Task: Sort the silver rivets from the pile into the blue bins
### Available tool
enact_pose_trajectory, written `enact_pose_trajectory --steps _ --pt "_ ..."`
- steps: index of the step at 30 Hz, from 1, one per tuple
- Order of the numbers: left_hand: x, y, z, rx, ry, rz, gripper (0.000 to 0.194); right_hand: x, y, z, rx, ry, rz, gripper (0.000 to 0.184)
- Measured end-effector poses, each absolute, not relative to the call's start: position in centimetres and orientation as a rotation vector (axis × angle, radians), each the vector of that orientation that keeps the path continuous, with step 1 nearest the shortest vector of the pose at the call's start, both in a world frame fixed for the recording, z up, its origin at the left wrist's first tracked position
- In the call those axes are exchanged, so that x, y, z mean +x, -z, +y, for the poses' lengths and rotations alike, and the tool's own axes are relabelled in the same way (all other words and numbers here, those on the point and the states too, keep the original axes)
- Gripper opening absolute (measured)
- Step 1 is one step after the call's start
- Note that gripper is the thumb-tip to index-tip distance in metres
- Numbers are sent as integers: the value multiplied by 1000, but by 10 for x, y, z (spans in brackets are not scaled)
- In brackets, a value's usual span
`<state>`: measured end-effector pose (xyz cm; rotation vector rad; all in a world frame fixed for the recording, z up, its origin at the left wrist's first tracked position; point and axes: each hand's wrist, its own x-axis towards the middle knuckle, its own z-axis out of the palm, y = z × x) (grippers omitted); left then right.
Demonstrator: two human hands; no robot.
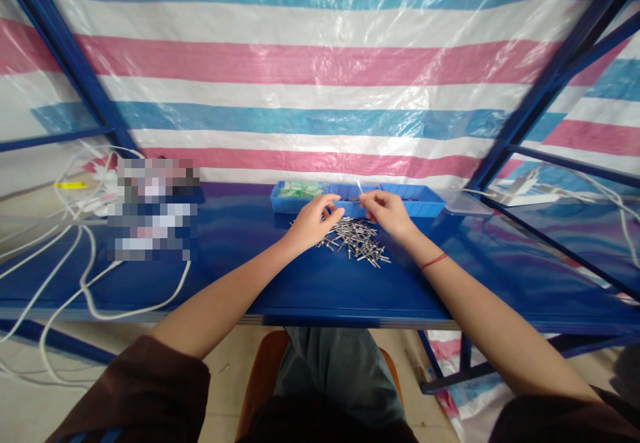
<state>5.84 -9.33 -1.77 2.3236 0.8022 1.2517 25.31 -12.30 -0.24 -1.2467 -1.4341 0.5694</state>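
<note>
A heap of metal blind rivets point(357, 237) lies on the blue tabletop in front of a blue compartment bin point(420, 208). My left hand point(316, 221) is over the heap's left edge, its fingers curved and the thumb apart from them, with nothing visible in between. At the bin's middle compartment, my right hand point(389, 213) has its fingertips pinched together on what looks like a thin rivet. A pale thin strip point(359, 187) stands up beside those fingertips; whether they touch it I cannot tell. Small green packets point(300, 190) fill the left compartment.
White cables point(87, 276) loop over the table's left side, near a blurred-out patch. A clear plastic lid or tray point(467, 203) sits right of the bin, with a white power strip point(525, 189) beyond. Blue frame posts point(545, 89) and a striped plastic sheet point(320, 63) close off the back.
</note>
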Motion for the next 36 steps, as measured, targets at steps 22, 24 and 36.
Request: enact_pose_trajectory --steps 22,24,36 --pt "47 12 -97 2744 -529 1208 27 261 -4 -125 -1316 -782 -1204 23" --pt "49 14 -98 2732 -539 1211 25 256 0 -124 -1332 -709 -1393 28" --pt "50 17 -98 2683 -623 1185 15 250 6 -128 -1359 -377 -1945 34"
